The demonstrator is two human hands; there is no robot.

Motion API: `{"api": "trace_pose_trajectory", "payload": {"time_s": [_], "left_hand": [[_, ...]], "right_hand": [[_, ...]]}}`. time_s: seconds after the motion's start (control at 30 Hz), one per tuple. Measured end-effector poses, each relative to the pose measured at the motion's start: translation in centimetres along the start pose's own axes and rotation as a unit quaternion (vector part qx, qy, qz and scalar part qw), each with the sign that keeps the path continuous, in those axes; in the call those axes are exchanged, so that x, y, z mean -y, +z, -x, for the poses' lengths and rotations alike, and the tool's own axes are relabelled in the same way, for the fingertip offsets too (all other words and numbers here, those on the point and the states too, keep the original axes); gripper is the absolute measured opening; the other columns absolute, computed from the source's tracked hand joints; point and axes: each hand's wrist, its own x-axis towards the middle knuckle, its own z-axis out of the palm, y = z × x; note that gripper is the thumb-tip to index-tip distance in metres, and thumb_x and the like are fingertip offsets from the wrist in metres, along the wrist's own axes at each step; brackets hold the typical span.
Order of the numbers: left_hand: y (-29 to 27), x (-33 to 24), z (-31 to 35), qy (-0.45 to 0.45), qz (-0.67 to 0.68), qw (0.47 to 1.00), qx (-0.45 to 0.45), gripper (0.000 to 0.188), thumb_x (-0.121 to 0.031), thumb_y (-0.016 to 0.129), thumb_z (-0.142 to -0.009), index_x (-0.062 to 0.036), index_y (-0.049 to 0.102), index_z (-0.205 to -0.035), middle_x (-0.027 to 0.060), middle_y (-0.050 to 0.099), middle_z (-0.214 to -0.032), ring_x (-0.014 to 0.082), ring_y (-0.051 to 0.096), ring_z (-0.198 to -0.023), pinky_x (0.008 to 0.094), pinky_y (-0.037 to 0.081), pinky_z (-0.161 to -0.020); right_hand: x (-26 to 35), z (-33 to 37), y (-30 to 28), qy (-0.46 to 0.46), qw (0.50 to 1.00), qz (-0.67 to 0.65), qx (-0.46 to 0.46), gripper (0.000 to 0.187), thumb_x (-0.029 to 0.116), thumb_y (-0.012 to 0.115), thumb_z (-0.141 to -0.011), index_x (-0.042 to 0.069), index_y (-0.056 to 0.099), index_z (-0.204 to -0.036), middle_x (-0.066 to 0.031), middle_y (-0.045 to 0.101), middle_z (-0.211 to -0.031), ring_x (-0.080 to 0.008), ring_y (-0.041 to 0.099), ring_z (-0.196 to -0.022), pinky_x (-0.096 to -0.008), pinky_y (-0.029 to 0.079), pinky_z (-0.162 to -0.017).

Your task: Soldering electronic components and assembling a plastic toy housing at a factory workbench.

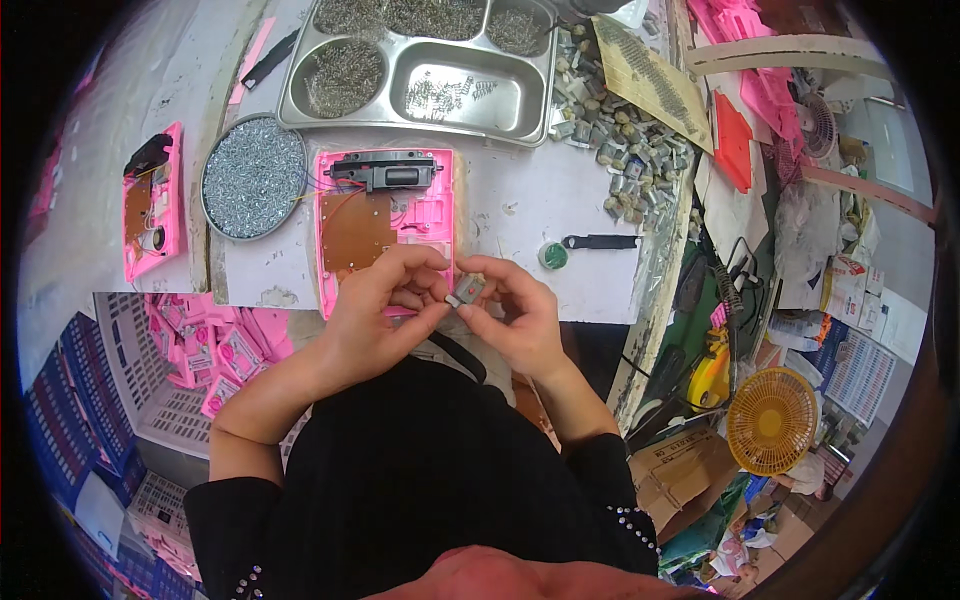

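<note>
Just in front of my body, both hands meet at a small boxy grey metal part (pixel 468 290) with a short white end piece. My right hand (pixel 525 315) grips its body between thumb and forefinger. The thumb and fingertips of my left hand (pixel 380 300) pinch together at the white end. Behind my left hand lies an open pink plastic housing (pixel 445 185). It holds a brown circuit board (pixel 355 232), a black mechanism (pixel 400 175) and thin wires; my left hand covers its near edge.
A steel compartment tray (pixel 510 125) holds springs. Left of the housing stands a round dish of small screws (pixel 253 175). Similar grey metal parts (pixel 625 165) are heaped at right, near a green-topped round container (pixel 552 256) and a black strip (pixel 600 242). Another pink housing (pixel 165 215) lies far left.
</note>
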Motion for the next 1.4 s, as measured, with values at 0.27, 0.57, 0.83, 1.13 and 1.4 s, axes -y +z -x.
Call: {"api": "trace_pose_trajectory", "payload": {"time_s": [0.27, 0.57, 0.83, 1.13, 1.4], "left_hand": [[-1.0, 0.2, 0.1, 0.207, -0.160, 0.965, -0.025, 0.026, 0.008, 0.077, -0.084, -0.0007, 0.065, -0.106, 0.0125, 0.071, -0.094, 0.0266, 0.073, -0.090, 0.0353, 0.058, -0.078], [-1.6, 1.0, 0.8, 0.172, -0.140, 0.974, -0.038, 0.024, 0.007, 0.078, -0.081, -0.0016, 0.066, -0.100, 0.0155, 0.069, -0.107, 0.0287, 0.068, -0.099, 0.0371, 0.055, -0.087], [-1.8, 1.8, 1.5, 0.196, -0.200, 0.952, -0.124, 0.024, 0.004, 0.083, -0.078, -0.0023, 0.073, -0.099, 0.0164, 0.064, -0.116, 0.0276, 0.066, -0.103, 0.0346, 0.056, -0.084], [-2.7, 0.3, 0.5, 0.144, -0.242, 0.943, -0.175, 0.019, 0.003, 0.081, -0.078, -0.0034, 0.070, -0.093, 0.0152, 0.062, -0.111, 0.0259, 0.064, -0.095, 0.0341, 0.052, -0.078], [-3.8, -0.4, -5.1, 0.216, -0.486, 0.843, -0.078, 0.017, -0.016, 0.082, -0.075, -0.0129, 0.074, -0.090, 0.0037, 0.057, -0.095, 0.0248, 0.056, -0.089, 0.0424, 0.038, -0.083]], "right_hand": [[0.6, -1.7, -0.6, -0.310, 0.921, 0.236, 0.022, 0.046, 0.000, 0.087, -0.070, 0.003, 0.071, -0.113, -0.0119, 0.072, -0.097, -0.0319, 0.068, -0.078, -0.0375, 0.057, -0.068], [0.4, -2.7, 0.3, -0.361, 0.901, 0.239, 0.030, 0.044, 0.001, 0.085, -0.070, 0.004, 0.071, -0.111, -0.0118, 0.071, -0.096, -0.0310, 0.068, -0.078, -0.0382, 0.057, -0.066], [-0.6, -3.4, 0.3, -0.377, 0.888, 0.260, 0.035, 0.043, 0.005, 0.078, -0.071, 0.005, 0.071, -0.113, -0.0117, 0.072, -0.098, -0.0317, 0.069, -0.085, -0.0387, 0.059, -0.069], [-1.3, -3.5, -0.4, -0.377, 0.887, 0.267, 0.016, 0.042, 0.004, 0.078, -0.068, 0.004, 0.072, -0.110, -0.0123, 0.073, -0.099, -0.0317, 0.070, -0.086, -0.0387, 0.059, -0.070], [-0.5, -2.7, -2.8, -0.315, 0.906, 0.282, -0.033, 0.039, -0.006, 0.080, -0.072, 0.000, 0.072, -0.110, -0.0135, 0.074, -0.101, -0.0319, 0.071, -0.086, -0.0375, 0.058, -0.073]]}}
